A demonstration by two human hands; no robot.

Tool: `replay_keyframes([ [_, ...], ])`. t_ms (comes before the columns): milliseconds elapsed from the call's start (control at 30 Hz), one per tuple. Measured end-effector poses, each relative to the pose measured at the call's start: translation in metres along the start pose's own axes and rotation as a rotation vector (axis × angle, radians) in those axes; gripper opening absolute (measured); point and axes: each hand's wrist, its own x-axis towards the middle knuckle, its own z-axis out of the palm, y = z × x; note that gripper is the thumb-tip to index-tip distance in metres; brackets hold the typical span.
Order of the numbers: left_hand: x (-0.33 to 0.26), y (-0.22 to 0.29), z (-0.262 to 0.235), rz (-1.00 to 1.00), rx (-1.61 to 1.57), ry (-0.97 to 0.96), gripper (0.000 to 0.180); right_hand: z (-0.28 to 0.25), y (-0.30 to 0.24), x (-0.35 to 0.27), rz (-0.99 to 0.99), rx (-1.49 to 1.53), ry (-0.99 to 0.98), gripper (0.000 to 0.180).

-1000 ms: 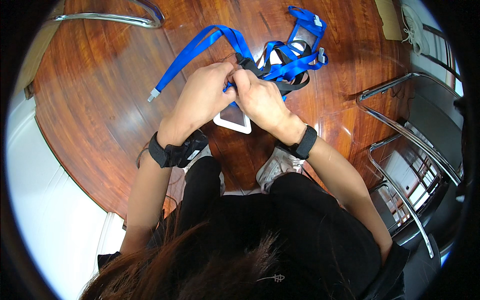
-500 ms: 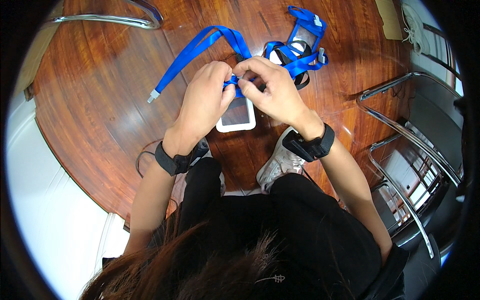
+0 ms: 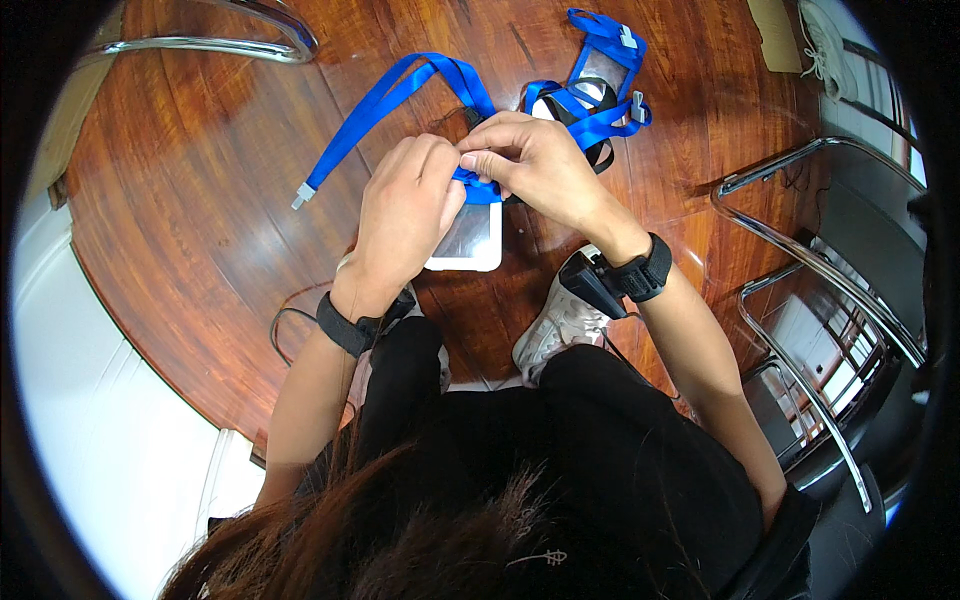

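Observation:
My left hand (image 3: 408, 208) and my right hand (image 3: 540, 168) meet in front of me, thumbs and fingers pinched together on a blue lanyard (image 3: 480, 190). The bunched strap shows just below the fingertips; the exact spot they grip is hidden behind my knuckles. Beneath it hangs a white-framed badge holder (image 3: 484, 263) with a clear, shiny window, its left part covered by my left hand. Beyond my hands lies a loop of blue strap (image 3: 372, 112), which ends in a pale clip (image 3: 303, 195) on the left.
Farther right, more blue lanyards (image 3: 606, 128) lie tangled with black straps near a blue-edged badge holder (image 3: 607, 66). Chrome-framed chairs (image 3: 815, 262) stand at the right. A chair leg (image 3: 210, 44) crosses the upper left of the wooden floor (image 3: 200, 250). My shoe (image 3: 560, 325) is below.
My right thumb has moved up and in, against the left fingertips. The badge holder has shifted slightly down and left, and its window looks brighter. The other lanyards lie as before.

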Motion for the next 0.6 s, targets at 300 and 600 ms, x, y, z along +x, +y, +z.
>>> replay_keyframes([
  [300,-0.002,-0.008,-0.008,-0.132,-0.261,-0.099,0.018,-0.007,-0.003,0.0,-0.13,-0.058,-0.155,0.012],
  [600,0.012,-0.004,-0.015,-0.235,-0.466,-0.208,0.019,-0.002,0.002,-0.008,-0.277,-0.279,0.026,0.014],
])
